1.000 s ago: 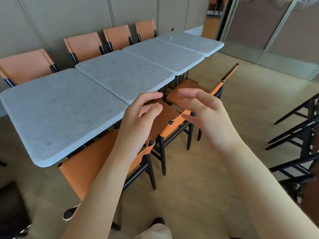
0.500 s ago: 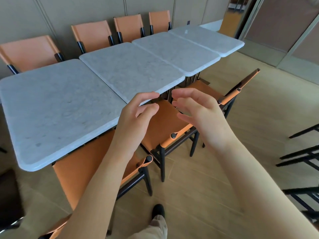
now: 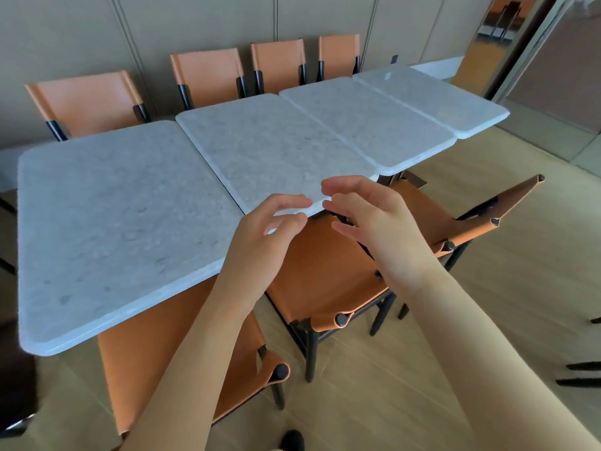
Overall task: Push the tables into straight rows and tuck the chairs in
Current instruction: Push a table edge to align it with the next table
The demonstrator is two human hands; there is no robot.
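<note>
Several grey marble tables stand end to end in a row. The nearest table (image 3: 107, 222) sits forward of the second table (image 3: 276, 148), so their front edges do not line up. My left hand (image 3: 260, 236) and my right hand (image 3: 370, 222) hover with relaxed fingers at the second table's front edge, holding nothing. Below them an orange chair (image 3: 325, 275) is partly under that table. A nearer orange chair (image 3: 156, 362) sits under the nearest table. A third orange chair (image 3: 481, 216) stands further out to the right.
Several orange chairs (image 3: 208, 76) line the wall behind the tables. Black chair legs (image 3: 582, 372) show at the right edge. A dark object (image 3: 16, 395) sits at the lower left. Open wooden floor (image 3: 487, 320) lies to the right. My shoe (image 3: 292, 441) is at the bottom.
I have stepped closer and turned left toward the tables. Both hands have advanced from above the chair backs to the second table's front edge.
</note>
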